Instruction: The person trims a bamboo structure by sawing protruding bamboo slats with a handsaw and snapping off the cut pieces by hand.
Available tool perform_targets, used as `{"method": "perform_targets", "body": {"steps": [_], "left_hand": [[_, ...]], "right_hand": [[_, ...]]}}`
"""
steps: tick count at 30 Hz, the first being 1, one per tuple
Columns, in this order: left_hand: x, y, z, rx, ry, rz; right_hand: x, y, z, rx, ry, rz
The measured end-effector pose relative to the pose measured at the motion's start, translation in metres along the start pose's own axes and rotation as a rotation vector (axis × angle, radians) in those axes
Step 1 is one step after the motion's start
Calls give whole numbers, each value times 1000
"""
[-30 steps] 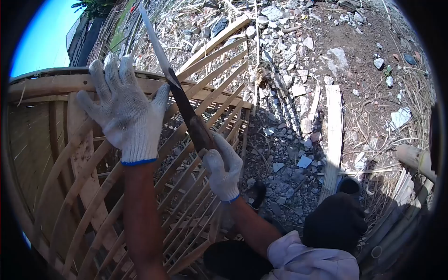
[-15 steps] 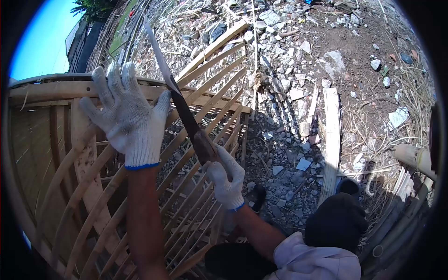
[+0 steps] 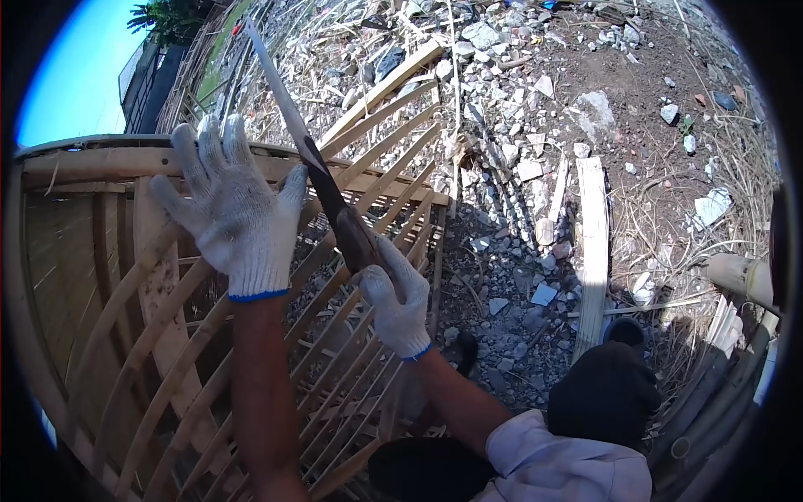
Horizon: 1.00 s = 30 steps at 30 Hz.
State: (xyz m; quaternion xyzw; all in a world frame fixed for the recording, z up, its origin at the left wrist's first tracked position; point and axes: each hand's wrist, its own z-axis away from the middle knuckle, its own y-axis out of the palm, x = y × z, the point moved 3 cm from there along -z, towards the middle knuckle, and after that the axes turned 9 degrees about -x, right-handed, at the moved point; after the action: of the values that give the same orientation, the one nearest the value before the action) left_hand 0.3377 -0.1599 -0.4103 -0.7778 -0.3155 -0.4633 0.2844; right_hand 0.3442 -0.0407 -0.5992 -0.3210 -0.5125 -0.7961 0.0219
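Note:
My left hand (image 3: pixel 238 201), in a white knit glove with a blue cuff, is spread with nothing in it. It overlaps the top rail (image 3: pixel 92 165) of a slatted wooden frame (image 3: pixel 159 305). To its right, my right hand (image 3: pixel 397 305), gloved the same way, is closed around the brown handle of a machete (image 3: pixel 329 194). The blade slants up and to the left, dark near the handle and bright toward the tip. Its dark part passes close by my left thumb. Long thin slats of the frame run diagonally beneath both hands.
Broken stones and rubble (image 3: pixel 519 125) cover the ground beyond the frame. A pale split plank (image 3: pixel 593 251) lies to the right. Bamboo poles (image 3: pixel 740 279) are at the far right, and a dark-clad knee (image 3: pixel 602 393) shows at the lower right.
My right hand has shifted slightly up and left with the machete, and the blade tip reaches a little farther up and left. My left hand stays spread, slightly lower and to the right.

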Motion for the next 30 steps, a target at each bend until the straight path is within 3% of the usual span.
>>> {"method": "perform_targets", "body": {"steps": [3, 7, 11, 19, 22, 23, 27, 28, 30], "left_hand": [[2, -7, -6, 85, -7, -7], [-2, 8, -2, 73, -20, 53], [2, -1, -3, 40, -3, 19], [1, -3, -3, -20, 0, 42], [0, -11, -2, 75, -6, 5], [-3, -6, 1, 82, -9, 25], [1, 2, -5, 41, -1, 48], [2, 0, -3, 37, 15, 43], [2, -5, -2, 119, 10, 6]], "right_hand": [[-16, -20, 22, 17, 18, -86], [7, 12, -12, 1, -12, 86], [-8, -17, 25, -1, 65, -140], [-5, -6, 10, 3, 67, -15], [5, -8, 13, -6, 32, 9], [1, -2, 1, 3, 119, 11], [-6, -10, 11, -2, -22, -1], [4, -15, 13, 105, -69, -69], [-2, -13, 16, 37, 70, -20]]}}
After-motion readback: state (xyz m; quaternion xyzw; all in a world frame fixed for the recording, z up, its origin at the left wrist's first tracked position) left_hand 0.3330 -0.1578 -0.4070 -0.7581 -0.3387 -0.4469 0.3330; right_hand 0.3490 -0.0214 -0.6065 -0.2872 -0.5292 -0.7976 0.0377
